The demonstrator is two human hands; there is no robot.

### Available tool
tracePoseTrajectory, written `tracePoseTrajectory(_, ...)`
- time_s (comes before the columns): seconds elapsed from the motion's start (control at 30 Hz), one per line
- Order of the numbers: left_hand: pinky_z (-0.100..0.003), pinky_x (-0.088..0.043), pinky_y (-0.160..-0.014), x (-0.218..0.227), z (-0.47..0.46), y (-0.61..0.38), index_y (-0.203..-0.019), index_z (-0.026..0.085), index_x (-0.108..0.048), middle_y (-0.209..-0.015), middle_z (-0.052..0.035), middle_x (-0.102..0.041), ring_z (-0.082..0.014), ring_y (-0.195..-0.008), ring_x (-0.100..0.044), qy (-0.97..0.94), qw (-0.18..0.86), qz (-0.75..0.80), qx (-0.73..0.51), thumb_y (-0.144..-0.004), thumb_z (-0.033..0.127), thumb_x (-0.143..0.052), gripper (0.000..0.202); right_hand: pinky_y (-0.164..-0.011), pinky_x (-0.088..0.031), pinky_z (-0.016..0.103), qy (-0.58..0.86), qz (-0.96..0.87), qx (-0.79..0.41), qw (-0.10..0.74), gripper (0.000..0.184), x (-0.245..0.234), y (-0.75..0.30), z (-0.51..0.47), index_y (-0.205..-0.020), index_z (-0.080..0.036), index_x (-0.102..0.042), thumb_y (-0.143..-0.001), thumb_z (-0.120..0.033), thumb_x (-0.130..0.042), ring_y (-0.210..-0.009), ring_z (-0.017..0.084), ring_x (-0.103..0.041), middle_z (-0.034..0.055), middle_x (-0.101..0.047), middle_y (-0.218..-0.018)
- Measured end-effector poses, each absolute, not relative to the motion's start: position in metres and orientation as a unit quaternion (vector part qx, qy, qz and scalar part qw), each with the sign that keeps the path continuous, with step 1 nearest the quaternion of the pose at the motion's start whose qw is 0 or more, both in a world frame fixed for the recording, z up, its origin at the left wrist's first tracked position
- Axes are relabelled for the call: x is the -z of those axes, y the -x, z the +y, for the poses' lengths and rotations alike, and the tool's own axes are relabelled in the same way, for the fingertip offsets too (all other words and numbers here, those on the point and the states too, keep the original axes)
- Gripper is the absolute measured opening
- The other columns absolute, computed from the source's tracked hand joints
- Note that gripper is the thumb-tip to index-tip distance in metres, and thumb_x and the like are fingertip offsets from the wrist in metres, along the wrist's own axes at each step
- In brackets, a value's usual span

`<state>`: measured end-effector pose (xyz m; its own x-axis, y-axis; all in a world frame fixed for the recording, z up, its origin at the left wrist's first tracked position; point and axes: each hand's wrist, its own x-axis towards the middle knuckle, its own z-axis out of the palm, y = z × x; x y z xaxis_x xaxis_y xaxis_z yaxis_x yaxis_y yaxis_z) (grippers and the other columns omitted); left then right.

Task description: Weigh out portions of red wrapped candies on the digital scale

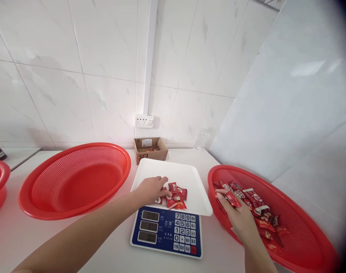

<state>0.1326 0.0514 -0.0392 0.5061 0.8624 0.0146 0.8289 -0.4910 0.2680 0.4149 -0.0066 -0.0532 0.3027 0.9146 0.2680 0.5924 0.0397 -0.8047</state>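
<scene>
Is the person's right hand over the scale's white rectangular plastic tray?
No, the right hand holds a small shiny red packet over the rightmost red perforated plastic basket.

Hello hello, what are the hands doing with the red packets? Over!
Left hand at red packets on white tray. Right hand holding another packet over right-side basket. Basket's rim between right hand and tray.

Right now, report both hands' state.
Left hand: curled over red packets on the white tray; grip cannot be told.
Right hand: closed, holding a red sachet at the right-hand basket.
</scene>
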Motion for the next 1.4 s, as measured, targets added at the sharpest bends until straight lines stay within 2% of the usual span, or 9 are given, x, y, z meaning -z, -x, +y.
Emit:
tracePoseTrajectory(0.17, -0.029, -0.046, -0.067, 0.031, 0.057, -0.116, -0.113, 0.024, -0.052, -0.098, -0.0062, -0.069, -0.0229, -0.085, -0.066, -0.819, 0.101, 0.555, -0.104, -0.087, 0.053, -0.044, 0.040, -0.092, -0.043, 0.038, 0.658, -0.557, -0.192, 0.470, 0.032, 0.056, -0.418, -0.006, -0.093, -0.022, -0.066, -0.077, -0.048, -0.057, -0.104, 0.027, -0.059, 0.0052, -0.069, -0.103)
tracePoseTrajectory(0.37, -0.029, -0.048, -0.067, 0.006, 0.062, -0.063, -0.115, 0.024, -0.051, -0.091, -0.0041, -0.069, -0.0210, -0.081, -0.065, -0.763, 0.052, 0.631, -0.131, -0.089, 0.055, -0.036, 0.043, -0.093, -0.043, 0.039, 0.656, -0.542, -0.210, 0.481, 0.033, 0.054, -0.418, -0.006, -0.093, -0.022, -0.066, -0.074, -0.048, -0.059, -0.105, 0.028, -0.059, 0.0062, -0.070, -0.103)
tracePoseTrajectory(0.57, -0.040, -0.049, -0.074, -0.005, 0.069, -0.006, -0.103, 0.022, -0.063, -0.097, -0.0126, -0.067, -0.0300, -0.091, -0.064, -0.742, 0.023, 0.666, -0.070, -0.087, 0.045, -0.041, 0.035, -0.094, -0.043, 0.041, 0.662, -0.535, -0.211, 0.481, 0.036, 0.054, -0.418, -0.006, -0.094, -0.021, -0.067, -0.072, -0.049, -0.060, -0.106, 0.029, -0.059, 0.0073, -0.069, -0.105)
tracePoseTrajectory(0.7, -0.053, -0.039, -0.095, 0.005, 0.064, -0.018, -0.122, 0.014, -0.054, -0.120, -0.0194, -0.060, -0.0358, -0.121, -0.047, -0.783, 0.040, 0.618, -0.050, -0.089, 0.044, -0.035, 0.048, -0.095, -0.042, 0.042, 0.665, -0.529, -0.218, 0.480, 0.038, 0.057, -0.419, -0.005, -0.095, -0.021, -0.066, -0.072, -0.051, -0.060, -0.107, 0.029, -0.058, 0.0075, -0.069, -0.106)
tracePoseTrajectory(0.83, -0.042, -0.026, -0.111, 0.013, 0.051, -0.070, -0.139, 0.024, -0.036, -0.150, -0.0069, -0.034, -0.0242, -0.139, -0.024, -0.874, 0.109, 0.474, -0.020, -0.087, 0.026, -0.043, 0.053, -0.096, -0.041, 0.041, 0.661, -0.539, -0.211, 0.477, 0.037, 0.057, -0.419, -0.005, -0.096, -0.022, -0.065, -0.074, -0.051, -0.059, -0.108, 0.029, -0.058, 0.0067, -0.069, -0.105)
tracePoseTrajectory(0.97, -0.041, -0.023, -0.112, 0.015, 0.046, -0.121, -0.140, 0.035, -0.035, -0.152, 0.0025, -0.030, -0.0237, -0.142, -0.017, -0.927, 0.163, 0.335, 0.033, -0.075, 0.009, -0.049, 0.071, -0.094, -0.042, 0.039, 0.661, -0.540, -0.211, 0.476, 0.035, 0.057, -0.419, -0.006, -0.095, -0.022, -0.066, -0.074, -0.049, -0.059, -0.107, 0.028, -0.059, 0.0063, -0.069, -0.105)
tracePoseTrajectory(1.1, -0.051, -0.027, -0.108, 0.013, 0.056, -0.148, -0.137, 0.031, -0.040, -0.148, -0.0052, -0.037, -0.0338, -0.140, -0.021, -0.942, 0.171, 0.283, 0.052, -0.074, 0.020, -0.056, 0.066, -0.094, -0.042, 0.039, 0.663, -0.537, -0.212, 0.478, 0.035, 0.057, -0.419, -0.007, -0.095, -0.022, -0.067, -0.073, -0.048, -0.060, -0.107, 0.028, -0.059, 0.0059, -0.069, -0.105)
tracePoseTrajectory(1.23, -0.039, -0.046, -0.088, 0.015, 0.064, -0.152, -0.130, 0.028, -0.048, -0.121, -0.0081, -0.058, -0.0285, -0.115, -0.052, -0.943, 0.156, 0.292, 0.032, -0.079, 0.024, -0.052, 0.050, -0.095, -0.042, 0.039, 0.659, -0.540, -0.219, 0.475, 0.035, 0.059, -0.421, -0.007, -0.097, -0.023, -0.067, -0.073, -0.048, -0.060, -0.107, 0.028, -0.058, 0.0059, -0.069, -0.106)
tracePoseTrajectory(1.4, -0.037, -0.045, -0.086, 0.028, 0.057, -0.142, -0.120, 0.021, -0.054, -0.110, -0.0109, -0.061, -0.0255, -0.105, -0.054, -0.932, 0.101, 0.347, -0.017, -0.086, 0.012, -0.041, 0.038, -0.095, -0.041, 0.039, 0.655, -0.542, -0.215, 0.480, 0.034, 0.060, -0.421, -0.007, -0.095, -0.023, -0.067, -0.073, -0.049, -0.060, -0.108, 0.027, -0.058, 0.0054, -0.069, -0.107)
